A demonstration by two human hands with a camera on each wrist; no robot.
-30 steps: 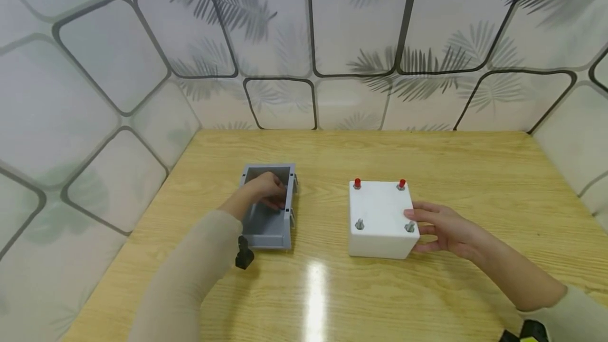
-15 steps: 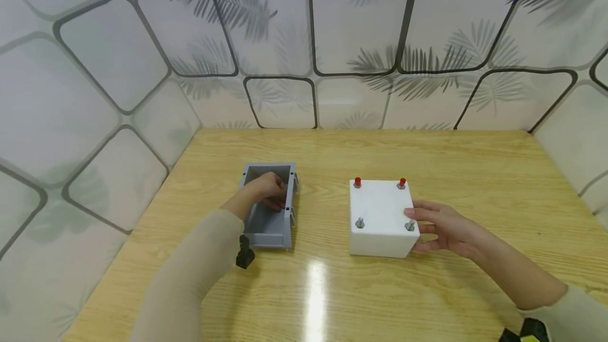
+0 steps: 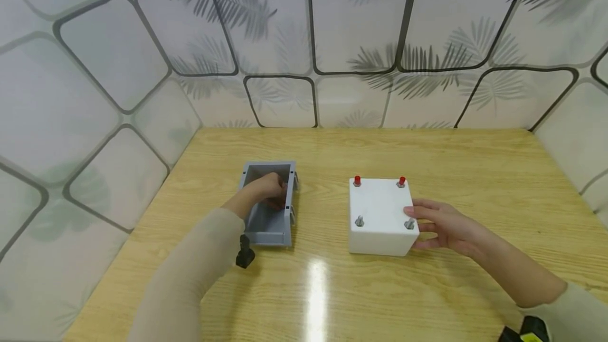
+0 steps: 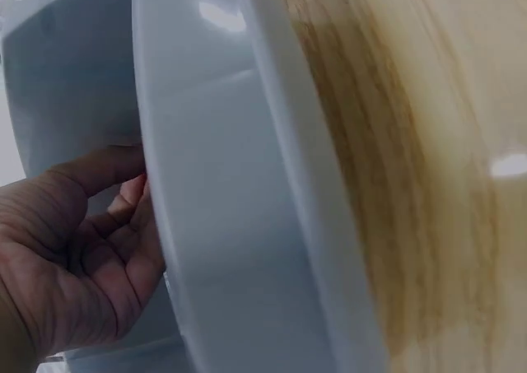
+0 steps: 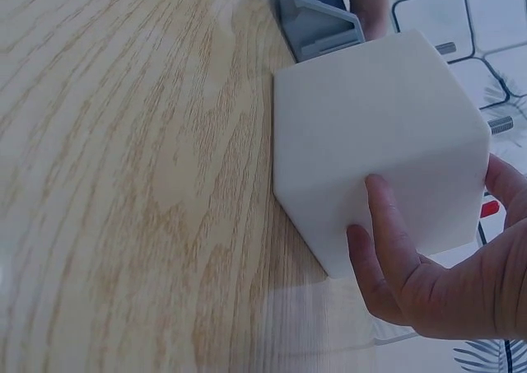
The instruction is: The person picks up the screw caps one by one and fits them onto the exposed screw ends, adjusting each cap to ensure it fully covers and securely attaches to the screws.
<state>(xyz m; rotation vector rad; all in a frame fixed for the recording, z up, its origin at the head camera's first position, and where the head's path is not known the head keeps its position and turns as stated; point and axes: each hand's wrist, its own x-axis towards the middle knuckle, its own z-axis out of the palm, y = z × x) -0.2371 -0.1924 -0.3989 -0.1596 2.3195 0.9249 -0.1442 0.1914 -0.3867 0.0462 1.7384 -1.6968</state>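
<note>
My left hand (image 3: 269, 188) reaches into a grey plastic bin (image 3: 266, 238) on the left of the table. In the left wrist view its fingers (image 4: 123, 216) are bent, and the fingertips are hidden behind the bin wall. A speck of red shows there; I cannot tell what they hold. A white box (image 3: 382, 207) stands to the right, with metal bolts at its top corners. The two rear bolts carry red caps (image 3: 357, 180); the front bolts (image 3: 359, 221) are bare. My right hand (image 3: 446, 226) rests against the box's right side, one fingertip on its top.
The wooden table (image 3: 323, 152) runs back to a patterned wall (image 3: 351, 102), with more patterned panels at both sides. Between bin and box lies a strip of tabletop. Clips stick out from the bin's right side.
Inside the bin, the left hand's fingers have shifted slightly and show less. The right hand and the white box stay in place.
</note>
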